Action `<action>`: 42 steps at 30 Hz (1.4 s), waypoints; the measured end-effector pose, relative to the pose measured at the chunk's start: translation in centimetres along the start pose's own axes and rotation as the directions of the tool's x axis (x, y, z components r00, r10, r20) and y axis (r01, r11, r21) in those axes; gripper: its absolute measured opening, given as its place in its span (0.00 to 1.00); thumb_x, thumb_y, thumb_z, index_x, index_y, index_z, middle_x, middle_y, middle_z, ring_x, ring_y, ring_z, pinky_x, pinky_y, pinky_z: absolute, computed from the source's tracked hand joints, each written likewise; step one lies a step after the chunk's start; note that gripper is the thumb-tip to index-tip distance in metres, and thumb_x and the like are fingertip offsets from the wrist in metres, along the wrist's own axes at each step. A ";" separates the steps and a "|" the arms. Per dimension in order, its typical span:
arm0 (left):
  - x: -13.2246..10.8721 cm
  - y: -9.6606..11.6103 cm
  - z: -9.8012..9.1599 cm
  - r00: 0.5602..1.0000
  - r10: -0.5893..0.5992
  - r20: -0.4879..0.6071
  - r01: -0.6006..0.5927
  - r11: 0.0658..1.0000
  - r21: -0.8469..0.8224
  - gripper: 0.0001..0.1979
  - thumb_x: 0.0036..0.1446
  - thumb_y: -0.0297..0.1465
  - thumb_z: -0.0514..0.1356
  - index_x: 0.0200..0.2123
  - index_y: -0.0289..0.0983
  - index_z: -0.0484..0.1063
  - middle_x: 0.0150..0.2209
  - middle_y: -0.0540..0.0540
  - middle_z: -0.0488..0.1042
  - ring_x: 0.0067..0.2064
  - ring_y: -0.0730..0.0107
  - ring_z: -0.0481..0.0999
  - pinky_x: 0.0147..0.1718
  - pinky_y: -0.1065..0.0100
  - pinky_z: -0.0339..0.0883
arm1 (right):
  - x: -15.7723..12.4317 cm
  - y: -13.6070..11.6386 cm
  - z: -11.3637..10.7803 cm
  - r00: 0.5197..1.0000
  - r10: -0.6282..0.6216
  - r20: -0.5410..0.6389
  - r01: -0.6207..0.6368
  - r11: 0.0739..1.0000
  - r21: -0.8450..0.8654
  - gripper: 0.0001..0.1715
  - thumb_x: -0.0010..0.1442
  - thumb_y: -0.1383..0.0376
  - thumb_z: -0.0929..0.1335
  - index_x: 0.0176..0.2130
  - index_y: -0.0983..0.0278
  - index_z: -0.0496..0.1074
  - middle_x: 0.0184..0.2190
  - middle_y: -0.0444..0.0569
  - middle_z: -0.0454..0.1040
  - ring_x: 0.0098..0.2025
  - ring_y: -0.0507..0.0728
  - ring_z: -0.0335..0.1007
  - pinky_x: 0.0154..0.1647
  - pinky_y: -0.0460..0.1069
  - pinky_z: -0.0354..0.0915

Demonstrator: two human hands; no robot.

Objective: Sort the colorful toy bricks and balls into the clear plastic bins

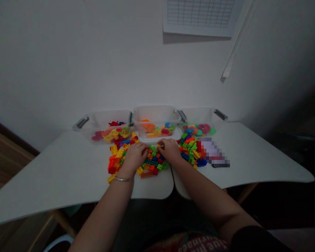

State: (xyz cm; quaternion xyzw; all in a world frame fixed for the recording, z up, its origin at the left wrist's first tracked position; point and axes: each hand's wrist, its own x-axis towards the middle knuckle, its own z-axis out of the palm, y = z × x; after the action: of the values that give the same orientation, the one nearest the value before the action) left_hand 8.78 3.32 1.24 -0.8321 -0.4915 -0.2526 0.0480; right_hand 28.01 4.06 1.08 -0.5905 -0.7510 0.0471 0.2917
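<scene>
A pile of colourful toy building bricks (151, 162) lies on the white table (157, 187), both hands over its middle. My left hand (136, 155), with a bangle at the wrist, has its fingers curled at the pile. Whatever it may hold is hidden. Opposite it, my right hand (170, 148) bends thumb and fingers together close to a light green brick (153, 150). A small yellowish bit shows by those fingertips, too small to name. Loose bricks spread to both sides, with an orange brick (146, 175) lying at the near edge of the pile.
Along the wall stand three clear plastic boxes: a left box (105, 119), a middle box (157, 112) and a right box (199, 113), each with coloured pieces inside. A blurred phone-like object (214, 152) lies right of the bricks. Two table sections meet at a seam in front of me.
</scene>
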 end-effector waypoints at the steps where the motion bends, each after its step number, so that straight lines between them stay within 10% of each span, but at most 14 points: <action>1: 0.0 0.0 0.0 1.000 -0.002 0.001 0.002 1.000 0.002 0.11 0.58 0.28 0.55 0.38 0.39 0.77 0.40 0.44 0.80 0.42 0.60 0.76 0.45 0.57 0.68 | 0.0 0.1 0.0 1.000 -0.004 -0.005 0.004 1.000 0.019 0.11 0.58 0.63 0.70 0.43 0.59 0.75 0.40 0.48 0.79 0.47 0.61 0.69 0.52 0.56 0.60; 13: -0.1 0.0 -0.2 1.000 0.000 0.018 0.000 1.000 0.009 0.10 0.58 0.28 0.55 0.38 0.38 0.77 0.40 0.43 0.79 0.42 0.58 0.76 0.45 0.57 0.68 | -0.3 0.3 -0.4 0.954 -0.116 -0.278 0.211 0.916 0.341 0.10 0.57 0.65 0.66 0.40 0.61 0.74 0.40 0.50 0.76 0.44 0.58 0.70 0.49 0.52 0.66; 21: -0.2 -0.2 -0.1 1.000 0.005 0.008 -0.005 1.000 0.001 0.10 0.59 0.29 0.55 0.38 0.39 0.77 0.40 0.44 0.79 0.43 0.60 0.76 0.46 0.58 0.68 | 1.5 0.7 -2.3 0.855 0.130 -0.501 0.175 0.838 0.517 0.12 0.57 0.59 0.66 0.39 0.63 0.72 0.34 0.47 0.74 0.32 0.54 0.67 0.36 0.49 0.66; 29: -0.2 -0.1 -0.1 1.000 -0.022 0.013 0.022 1.000 -0.017 0.11 0.58 0.28 0.55 0.39 0.37 0.77 0.41 0.43 0.79 0.44 0.59 0.77 0.47 0.56 0.69 | 5.7 3.1 -6.4 0.751 0.123 -0.649 0.145 0.928 0.343 0.12 0.59 0.59 0.66 0.40 0.61 0.74 0.37 0.49 0.75 0.42 0.58 0.67 0.47 0.54 0.61; 42: -0.3 -0.3 0.3 1.000 -0.026 -0.012 0.026 0.999 0.018 0.13 0.59 0.29 0.56 0.45 0.37 0.76 0.44 0.42 0.79 0.45 0.57 0.77 0.48 0.55 0.69 | 6.0 3.5 -5.1 0.882 -0.025 -0.471 0.047 0.998 0.035 0.15 0.62 0.65 0.62 0.41 0.63 0.77 0.43 0.53 0.78 0.51 0.63 0.62 0.57 0.58 0.55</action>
State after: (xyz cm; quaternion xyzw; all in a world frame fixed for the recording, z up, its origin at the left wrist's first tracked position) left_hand 8.51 3.32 0.80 -0.8236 -0.5044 -0.2534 0.0553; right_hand 32.81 9.21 6.14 -0.5635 -0.6676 -0.0858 0.4789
